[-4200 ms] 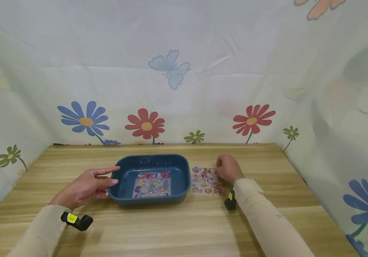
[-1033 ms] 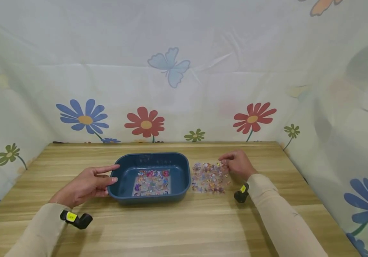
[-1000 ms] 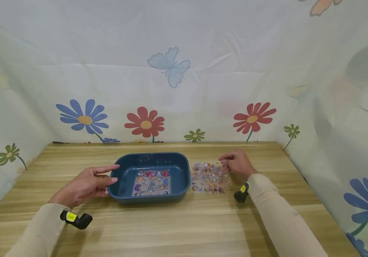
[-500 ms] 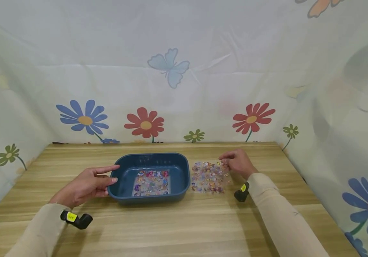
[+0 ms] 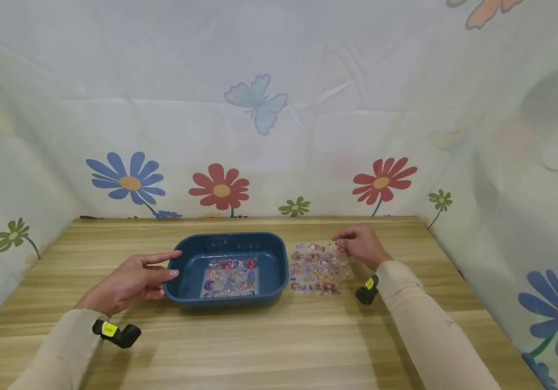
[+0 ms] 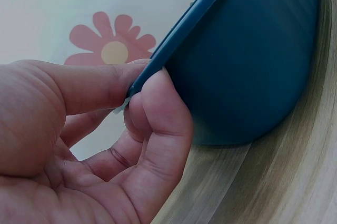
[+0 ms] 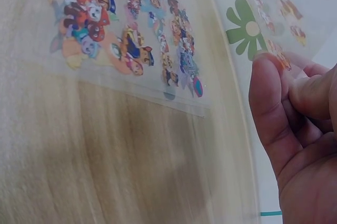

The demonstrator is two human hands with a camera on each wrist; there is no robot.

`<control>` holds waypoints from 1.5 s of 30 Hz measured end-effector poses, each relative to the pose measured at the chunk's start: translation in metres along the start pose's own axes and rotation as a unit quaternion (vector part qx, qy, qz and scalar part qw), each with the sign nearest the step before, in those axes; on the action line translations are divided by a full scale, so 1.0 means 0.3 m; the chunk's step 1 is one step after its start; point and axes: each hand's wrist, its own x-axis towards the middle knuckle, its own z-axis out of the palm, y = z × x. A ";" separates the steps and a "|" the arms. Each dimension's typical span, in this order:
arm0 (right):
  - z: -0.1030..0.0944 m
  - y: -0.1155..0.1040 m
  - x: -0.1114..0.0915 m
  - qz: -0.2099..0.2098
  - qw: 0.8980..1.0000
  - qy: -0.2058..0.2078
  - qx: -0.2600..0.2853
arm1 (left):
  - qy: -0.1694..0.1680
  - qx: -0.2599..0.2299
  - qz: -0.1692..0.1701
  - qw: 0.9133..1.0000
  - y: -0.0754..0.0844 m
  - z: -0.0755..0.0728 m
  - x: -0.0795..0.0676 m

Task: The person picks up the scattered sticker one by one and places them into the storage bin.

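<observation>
In the head view my left hand (image 5: 130, 281) holds the left rim of a dark blue basin (image 5: 225, 302). Thumb and fingers pinch that basin wall (image 6: 242, 60) in the left wrist view. A clear sticker sheet (image 5: 230, 284) with colourful cartoon figures lies inside the basin. To the basin's right, my right hand (image 5: 363, 246) pinches the far right corner of another clear sticker sheet (image 5: 315, 268). The right wrist view shows the pinched sheet (image 7: 292, 21) raised between thumb and fingers, with a further sticker sheet (image 7: 131, 39) lying on the table.
The wood-grain table (image 5: 269, 346) reaches back to a white curtain (image 5: 318, 141) printed with flowers and butterflies. Similar curtain stands close at both sides. A black camera (image 5: 118, 333) is worn on the left wrist, another camera (image 5: 368, 290) on the right.
Since the oldest frame, my right hand has moved right and uncovered the sheets' far right corner, which it now pinches. Lately the sheet has risen slightly. My left hand and the basin have stayed put.
</observation>
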 end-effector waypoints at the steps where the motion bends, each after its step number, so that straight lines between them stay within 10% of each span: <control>1: 0.000 -0.002 0.000 -0.003 1.000 0.001 0.000 | 0.001 0.000 0.000 1.000 0.000 0.000 0.000; 45: -0.023 -0.049 0.012 -0.007 1.000 -0.002 0.006 | -0.007 -0.008 -0.002 1.000 0.001 -0.003 0.006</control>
